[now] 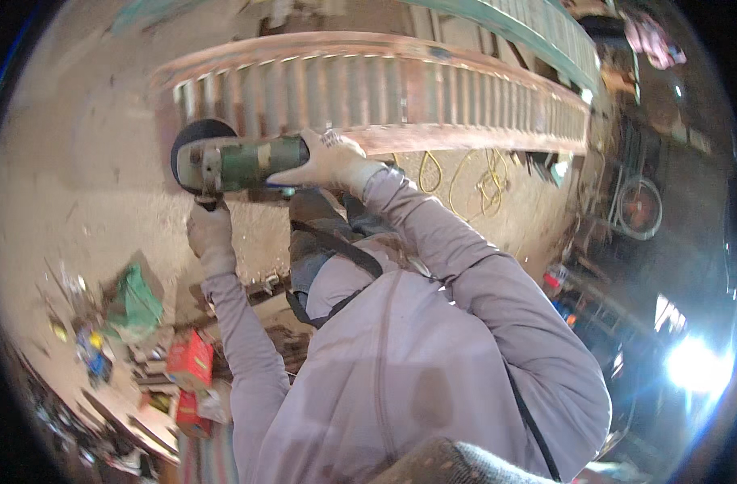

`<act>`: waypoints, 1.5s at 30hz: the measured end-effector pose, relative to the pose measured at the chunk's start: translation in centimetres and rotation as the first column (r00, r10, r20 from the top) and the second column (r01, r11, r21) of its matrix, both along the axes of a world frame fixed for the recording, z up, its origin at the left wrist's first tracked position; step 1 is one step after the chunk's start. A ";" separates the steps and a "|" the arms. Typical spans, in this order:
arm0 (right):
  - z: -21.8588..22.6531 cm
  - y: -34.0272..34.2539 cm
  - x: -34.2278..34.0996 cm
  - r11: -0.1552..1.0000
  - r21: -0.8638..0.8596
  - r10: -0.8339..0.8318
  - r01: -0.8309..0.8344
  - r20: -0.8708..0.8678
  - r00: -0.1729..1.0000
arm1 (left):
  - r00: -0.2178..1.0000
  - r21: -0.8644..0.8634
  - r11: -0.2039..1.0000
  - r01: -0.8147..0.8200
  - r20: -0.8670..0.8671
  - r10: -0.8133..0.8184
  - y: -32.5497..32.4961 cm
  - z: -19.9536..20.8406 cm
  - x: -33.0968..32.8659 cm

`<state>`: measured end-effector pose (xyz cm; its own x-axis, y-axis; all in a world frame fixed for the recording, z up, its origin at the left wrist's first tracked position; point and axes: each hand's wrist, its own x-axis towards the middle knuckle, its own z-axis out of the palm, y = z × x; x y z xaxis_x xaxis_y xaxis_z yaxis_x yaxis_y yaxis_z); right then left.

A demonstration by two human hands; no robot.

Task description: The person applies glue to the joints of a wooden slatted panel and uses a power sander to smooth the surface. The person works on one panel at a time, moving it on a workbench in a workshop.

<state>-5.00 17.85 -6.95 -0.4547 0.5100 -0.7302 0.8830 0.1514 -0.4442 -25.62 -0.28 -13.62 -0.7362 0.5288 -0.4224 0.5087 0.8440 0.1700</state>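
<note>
An angle grinder (243, 164) with a green body and a dark round disc (199, 135) is held up between both my hands. My right hand (332, 161), in a pale glove, wraps round the rear of the body. Below the grinder's head, my left hand (210, 234), gloved too, grips the side handle (209, 203). Just beyond the disc stands a long slatted frame (384, 135) with reddish-brown rails and greyish slats. The disc overlaps the frame's left end in view; whether it touches, I cannot tell.
Behind the frame runs a second, greenish slatted piece (530, 28). A yellow cable (489, 185) lies coiled on the floor to the right. Red boxes (190, 360) and a green cloth or bag (134, 302) lie at lower left. A wheel (638, 207) stands at far right.
</note>
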 end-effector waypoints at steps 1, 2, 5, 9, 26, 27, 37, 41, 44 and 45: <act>0.5 -0.3 2.6 0.996 -0.026 -0.081 0.079 -0.052 0.995 | 0.999 0.017 0.999 0.036 0.029 -0.037 0.5 -0.1 1.7; 1.0 -0.7 5.0 0.987 -0.062 -0.154 0.148 -0.100 0.983 | 0.996 0.027 0.997 0.078 0.037 -0.079 0.8 -0.1 3.8; 1.9 -2.0 12.1 0.956 -0.040 -0.291 0.290 -0.014 0.957 | 0.960 0.097 0.966 0.238 0.125 -0.249 2.4 -0.7 9.2; 2.4 -3.4 21.6 0.917 0.052 -0.398 0.395 0.089 0.913 | 0.800 0.329 0.771 0.546 0.068 -0.596 5.6 -1.5 16.0; 1.1 -1.8 60.5 0.492 0.093 -0.862 0.866 -0.091 0.499 | 0.528 0.215 0.571 0.792 0.230 -0.818 23.9 1.7 55.6; 1.1 -1.5 63.1 0.463 0.103 -0.874 0.880 -0.113 0.473 | 0.496 0.225 0.538 0.812 0.221 -0.840 24.8 1.7 58.3; -1.0 2.2 78.0 0.165 0.023 -0.970 0.986 -0.176 0.166 | 0.320 0.221 0.376 0.900 0.251 -0.913 35.3 2.0 76.5; -1.0 3.9 77.7 0.041 -0.047 -0.988 0.998 -0.150 0.034 | 0.257 0.202 0.294 0.934 0.191 -0.947 39.0 1.9 77.5; -0.6 5.2 77.9 -0.007 -0.044 -0.991 0.999 -0.133 -0.013 | 0.232 0.271 0.268 0.925 0.160 -0.960 40.7 1.9 78.4; -0.5 5.4 78.2 -0.017 -0.050 -0.991 0.999 -0.133 -0.024 | 0.223 0.288 0.260 0.922 0.155 -0.963 41.1 2.0 78.9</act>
